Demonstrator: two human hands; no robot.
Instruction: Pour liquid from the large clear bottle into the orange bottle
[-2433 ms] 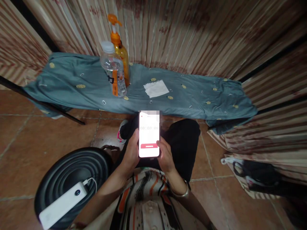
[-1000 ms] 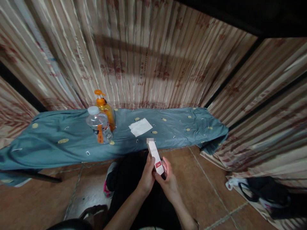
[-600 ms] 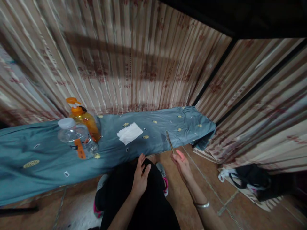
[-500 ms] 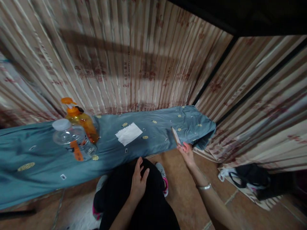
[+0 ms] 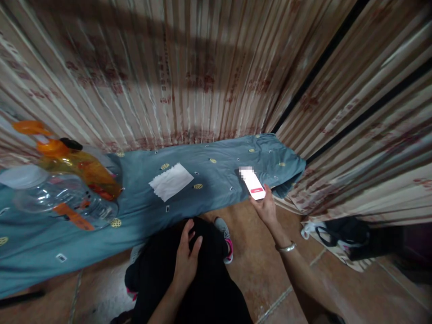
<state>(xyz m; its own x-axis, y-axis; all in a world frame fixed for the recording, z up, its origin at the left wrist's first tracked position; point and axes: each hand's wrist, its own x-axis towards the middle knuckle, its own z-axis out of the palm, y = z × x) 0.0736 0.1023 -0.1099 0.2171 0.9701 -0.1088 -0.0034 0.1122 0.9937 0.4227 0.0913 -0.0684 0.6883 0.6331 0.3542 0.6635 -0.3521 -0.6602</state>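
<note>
My right hand (image 5: pixel 266 208) grips a smartphone (image 5: pixel 254 183) by its lower end, with the lit white screen facing up toward me and a red button near the bottom. The phone is held over the front edge of the cloth-covered bench. Over my dark trousers, my left hand (image 5: pixel 187 256) holds nothing, its fingers extended and thumb apart. Ahead of it, a white sheet of tissue (image 5: pixel 171 181) with one jagged edge lies flat on the blue-green cloth (image 5: pixel 216 180).
At the left of the bench stand a clear plastic bottle (image 5: pixel 64 193) with a white cap and an orange pump bottle (image 5: pixel 81 166). Behind runs a striped curtain (image 5: pixel 189 90). A black bag (image 5: pixel 351 231) lies at the lower right, on the tiled floor side (image 5: pixel 263 252).
My right hand has turned the phone from edge-on to face-up, so its bright screen shows. The view has shifted, bringing the bottles closer and further left. My left hand keeps its pose.
</note>
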